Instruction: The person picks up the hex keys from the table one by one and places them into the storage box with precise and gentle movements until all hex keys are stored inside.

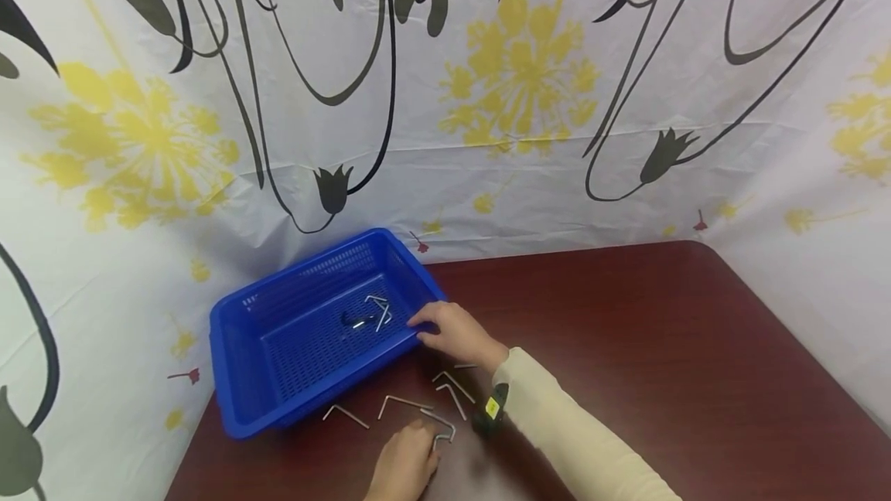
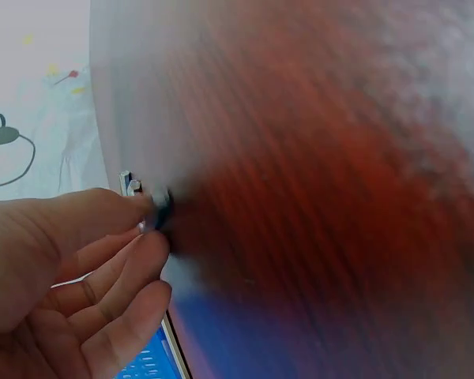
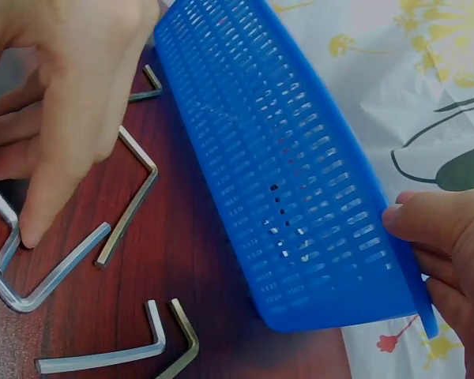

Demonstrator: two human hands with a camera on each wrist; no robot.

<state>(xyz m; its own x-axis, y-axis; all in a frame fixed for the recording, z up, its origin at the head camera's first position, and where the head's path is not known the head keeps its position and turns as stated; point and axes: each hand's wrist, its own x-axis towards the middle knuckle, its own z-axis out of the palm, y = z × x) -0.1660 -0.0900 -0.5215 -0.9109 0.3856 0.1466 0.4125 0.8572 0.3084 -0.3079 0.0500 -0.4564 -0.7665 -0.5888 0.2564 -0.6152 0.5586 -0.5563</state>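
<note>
1. The left hand [image 1: 406, 461] has a narrow grip: thumb and fingers close on what looks like a bent metal key [image 3: 1, 207], though the contact is blurred in the left wrist view. The right hand [image 1: 455, 331] grips the rim of the blue basket [image 1: 320, 377], thumb on one side and fingers behind.

2. The held key is low over the worktop [image 1: 626, 331], just outside the basket's near side. More loose keys [image 1: 351, 417] lie flat between basket and hands, towards the worktop's left edge.

3. The keys should handle as small, stiff and fairly light for steel, hard to damage, perhaps slippery on smooth faces. The middle of the long arm is the best place to hold; the bend will make a key swivel if pinched near an end.

4. The basket looks light and slightly flexible, so its rim is the sound hold. It covers the worktop's far left corner and contains several keys [image 1: 383, 311] and a dark piece too small to make out.

5. The basket's near wall stands between the loose keys and its inside. The right sleeve [image 1: 585, 431] crosses the worktop beside other keys [image 1: 456, 402], limiting room there. A patterned curtain [image 1: 390, 199] hangs behind the far edge.
</note>
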